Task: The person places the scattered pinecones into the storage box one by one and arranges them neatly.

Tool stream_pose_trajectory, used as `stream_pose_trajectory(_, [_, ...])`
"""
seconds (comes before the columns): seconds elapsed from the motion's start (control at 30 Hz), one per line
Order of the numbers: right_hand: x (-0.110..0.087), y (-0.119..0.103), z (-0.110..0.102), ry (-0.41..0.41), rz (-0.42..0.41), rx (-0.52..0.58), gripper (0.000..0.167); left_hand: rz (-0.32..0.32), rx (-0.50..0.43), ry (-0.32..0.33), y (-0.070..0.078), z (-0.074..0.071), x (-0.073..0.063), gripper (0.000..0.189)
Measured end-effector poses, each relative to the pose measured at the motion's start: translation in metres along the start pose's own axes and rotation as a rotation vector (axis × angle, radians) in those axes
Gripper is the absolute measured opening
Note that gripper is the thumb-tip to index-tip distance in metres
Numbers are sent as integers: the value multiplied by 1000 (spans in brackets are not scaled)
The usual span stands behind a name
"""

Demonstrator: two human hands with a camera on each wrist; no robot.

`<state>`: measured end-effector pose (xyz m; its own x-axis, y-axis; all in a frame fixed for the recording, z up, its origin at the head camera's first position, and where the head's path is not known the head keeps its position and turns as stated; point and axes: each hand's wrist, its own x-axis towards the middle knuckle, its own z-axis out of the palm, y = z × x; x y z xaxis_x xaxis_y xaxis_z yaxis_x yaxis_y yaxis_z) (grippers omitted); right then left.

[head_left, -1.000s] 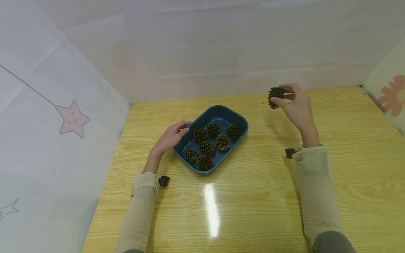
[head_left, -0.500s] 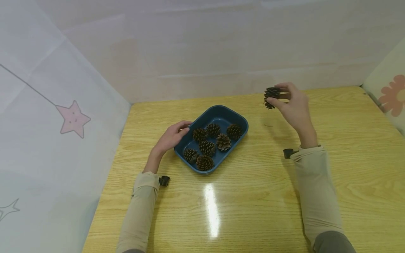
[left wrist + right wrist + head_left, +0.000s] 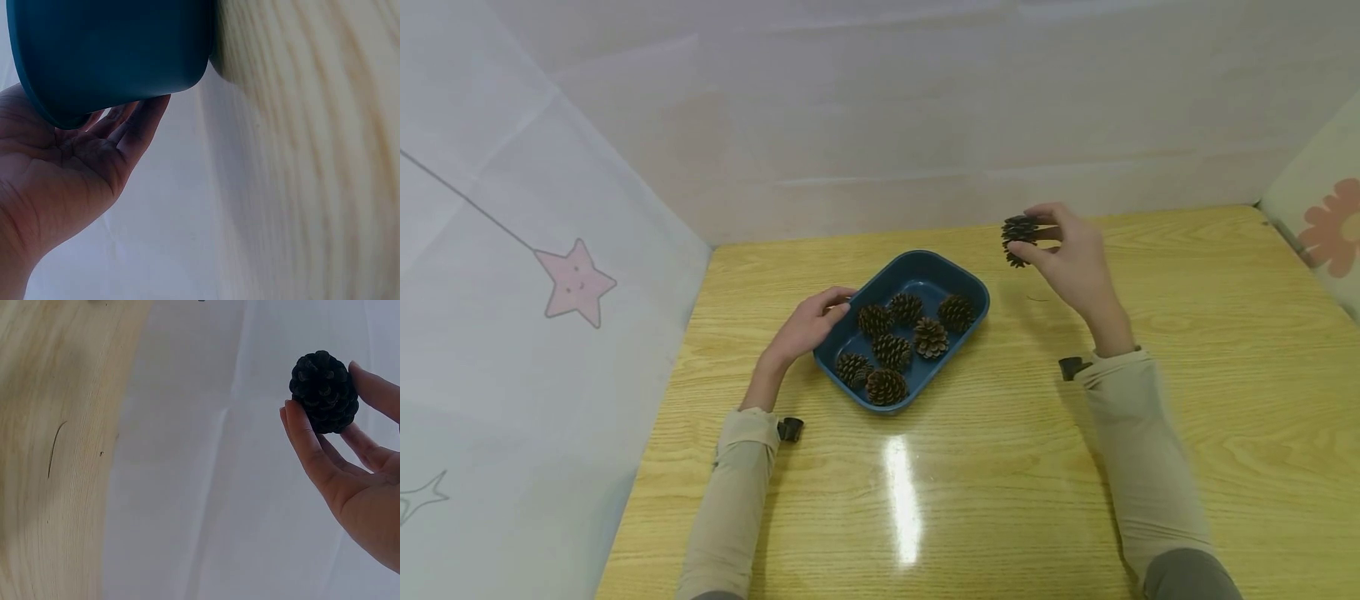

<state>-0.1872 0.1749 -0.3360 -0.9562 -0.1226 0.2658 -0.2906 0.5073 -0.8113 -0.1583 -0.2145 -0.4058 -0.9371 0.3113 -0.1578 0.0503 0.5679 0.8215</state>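
Observation:
My right hand (image 3: 1078, 262) pinches a dark brown pine cone (image 3: 1018, 240) between thumb and fingertips, raised above the table's back part. In the right wrist view, the pine cone (image 3: 324, 392) shows its scales, with fingers round its side and base. My left hand (image 3: 805, 323) holds the near-left rim of a blue plastic tub (image 3: 951, 265), which stands at a slant on the table. Its fingers (image 3: 142, 128) lie along the outer wall in the left wrist view; the thumb is hidden there. Several pine cones (image 3: 891, 352) lie inside the tub.
The wooden table (image 3: 1000, 483) meets a pale sheet-covered wall (image 3: 880, 125) at the back. Another sheet with a pink star (image 3: 577, 283) hangs at the left. A thin dark strand (image 3: 56, 449) lies on the table below the right hand.
My right hand has moved left toward the tub, carrying the pine cone, and sits slightly lower. The left hand, the tub and the pine cones inside it have stayed in place.

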Motion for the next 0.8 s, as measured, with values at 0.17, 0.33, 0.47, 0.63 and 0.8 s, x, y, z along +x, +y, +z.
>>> stream_pose_trajectory(0.17, [-1,-2,5,-16,-2,1,48,13,0,3,0,0,0,42])
stream_pose_trajectory(0.33, [-3,-6,10,-42,0,0,48,23,11,8,-1,0,0,42])
stream_pose_trajectory(0.47, [-3,-8,13,-65,-10,-11,48,23,20,11,-1,1,0,43])
stream_pose_trajectory(0.63, [-3,-9,17,-77,-18,-16,48,21,19,9,0,0,0,42])
stream_pose_trajectory(0.8, [-2,-10,19,-84,-26,-18,49,20,15,7,1,-1,1,42])
